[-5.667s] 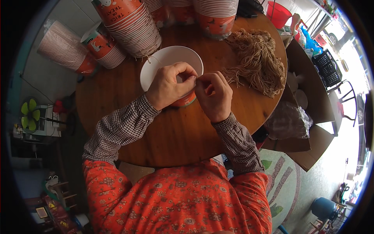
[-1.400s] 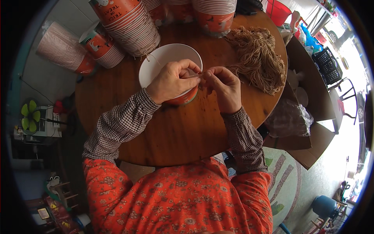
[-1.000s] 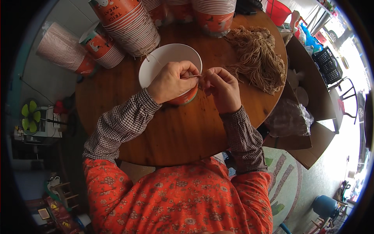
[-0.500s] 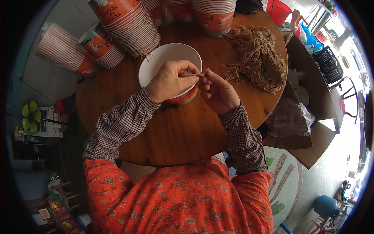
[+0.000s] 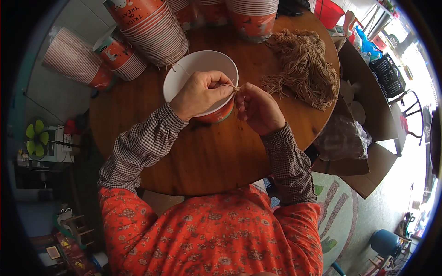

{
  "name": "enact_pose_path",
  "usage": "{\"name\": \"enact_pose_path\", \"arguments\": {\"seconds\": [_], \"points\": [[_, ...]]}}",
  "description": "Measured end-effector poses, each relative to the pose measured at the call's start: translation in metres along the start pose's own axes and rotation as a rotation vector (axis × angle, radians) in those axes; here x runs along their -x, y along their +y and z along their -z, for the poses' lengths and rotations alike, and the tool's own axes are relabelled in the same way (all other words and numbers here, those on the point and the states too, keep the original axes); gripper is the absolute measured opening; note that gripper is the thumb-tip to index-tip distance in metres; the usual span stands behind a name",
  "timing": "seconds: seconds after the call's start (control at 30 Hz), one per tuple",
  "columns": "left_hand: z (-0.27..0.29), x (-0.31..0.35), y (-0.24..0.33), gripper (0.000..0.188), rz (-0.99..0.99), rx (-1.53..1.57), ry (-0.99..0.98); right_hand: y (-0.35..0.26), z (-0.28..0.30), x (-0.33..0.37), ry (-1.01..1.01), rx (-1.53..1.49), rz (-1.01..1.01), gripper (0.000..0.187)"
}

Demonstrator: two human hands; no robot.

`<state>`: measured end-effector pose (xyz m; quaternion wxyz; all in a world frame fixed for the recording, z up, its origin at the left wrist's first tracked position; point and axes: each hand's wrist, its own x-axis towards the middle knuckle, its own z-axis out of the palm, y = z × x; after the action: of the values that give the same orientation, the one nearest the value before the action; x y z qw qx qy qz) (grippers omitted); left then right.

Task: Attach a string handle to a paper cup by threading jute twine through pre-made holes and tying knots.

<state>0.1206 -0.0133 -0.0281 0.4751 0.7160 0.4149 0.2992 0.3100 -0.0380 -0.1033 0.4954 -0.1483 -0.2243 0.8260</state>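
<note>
A white-lined paper bucket [image 5: 200, 60] with an orange outside stands on the round wooden table, its mouth toward me. My left hand [image 5: 202, 94] is over the bucket's near right rim, thumb and forefinger pinching a tan cord [image 5: 235, 88]. Just to the right, my right hand [image 5: 258, 106] pinches the same cord, fingers curled. The cord looks looped or knotted between the fingertips, close to the rim; its exact form is too small to tell. Another piece of cord [image 5: 180, 68] shows at the bucket's far left rim.
A heap of tan cords [image 5: 306, 69] lies on the table's right side. Stacked orange buckets [image 5: 154, 34] stand at the back left, more [image 5: 253, 20] at the back. An open cardboard box [image 5: 368, 101] with clear plastic wrap sits beyond the table's right edge.
My right hand has turned slightly and its fingers have closed in on the cord near my left fingertips. The bucket and my left hand have barely shifted.
</note>
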Motion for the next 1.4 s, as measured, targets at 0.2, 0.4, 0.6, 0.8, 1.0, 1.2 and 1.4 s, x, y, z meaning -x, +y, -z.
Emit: {"name": "enact_pose_path", "arguments": {"seconds": [0.2, 0.4, 0.6, 0.8, 1.0, 1.2, 1.4], "points": [[0.000, 0.001, 0.001, 0.015, -0.017, 0.022, -0.019, -0.003, -0.010, 0.004, 0.113, 0.243, 0.093, 0.019], [0.001, 0.001, 0.000, 0.018, 0.005, 0.038, 0.014, 0.004, -0.022, 0.006, 0.149, 0.666, 0.314, 0.018], [0.004, 0.003, 0.004, 0.018, 0.084, 0.054, 0.007, 0.007, -0.026, 0.002, 0.192, 0.850, 0.398, 0.014], [0.005, 0.005, 0.001, 0.010, -0.126, -0.107, 0.157, 0.008, -0.027, 0.002, 0.193, 0.799, 0.370, 0.012], [-0.003, 0.016, 0.021, 0.019, -0.632, -0.813, 0.289, 0.012, -0.028, 0.001, 0.232, 0.852, 0.464, 0.012], [-0.004, 0.013, 0.013, 0.013, -0.519, -0.771, 0.265, 0.014, -0.030, 0.001, 0.255, 0.889, 0.490, 0.013], [-0.005, 0.012, 0.015, 0.006, -0.443, -0.673, 0.209, 0.015, -0.028, 0.000, 0.280, 1.067, 0.593, 0.014]]}}
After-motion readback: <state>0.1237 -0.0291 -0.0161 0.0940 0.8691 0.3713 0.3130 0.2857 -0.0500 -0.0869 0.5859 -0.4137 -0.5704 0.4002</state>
